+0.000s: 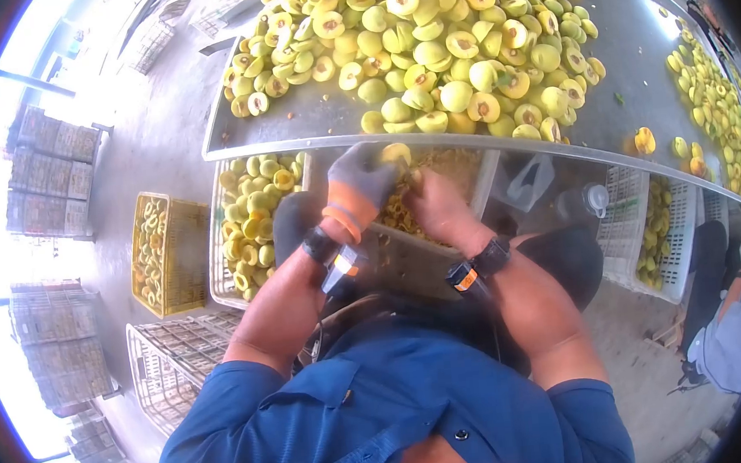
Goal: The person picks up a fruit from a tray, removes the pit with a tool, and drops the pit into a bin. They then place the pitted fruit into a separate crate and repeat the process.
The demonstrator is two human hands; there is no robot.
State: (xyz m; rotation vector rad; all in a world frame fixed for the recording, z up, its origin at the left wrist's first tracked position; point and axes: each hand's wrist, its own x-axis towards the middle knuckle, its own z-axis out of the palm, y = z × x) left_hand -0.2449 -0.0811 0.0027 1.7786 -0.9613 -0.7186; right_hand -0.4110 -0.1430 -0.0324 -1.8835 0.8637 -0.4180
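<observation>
My left hand (358,180), in a grey glove with an orange cuff, pinches a yellow peach half (396,154) just below the metal table edge. Close beside it on the right, my bare right hand (438,200) has its fingers curled together near the fruit. What those fingers hold, if anything, is too small to make out. Beneath both hands stands a crate (476,190) with brownish pits and scraps (400,216) in it. A large heap of halved peaches (426,53), many with pits showing, covers the table (293,126) in front of me.
Left of my knee is a white crate of peach halves (252,223); a yellow crate (183,255) stands farther left. An upturned-looking pale crate (172,369) lies nearer. At right are a plastic jug (594,200), another white crate (683,242) and a co-worker's arm (732,294).
</observation>
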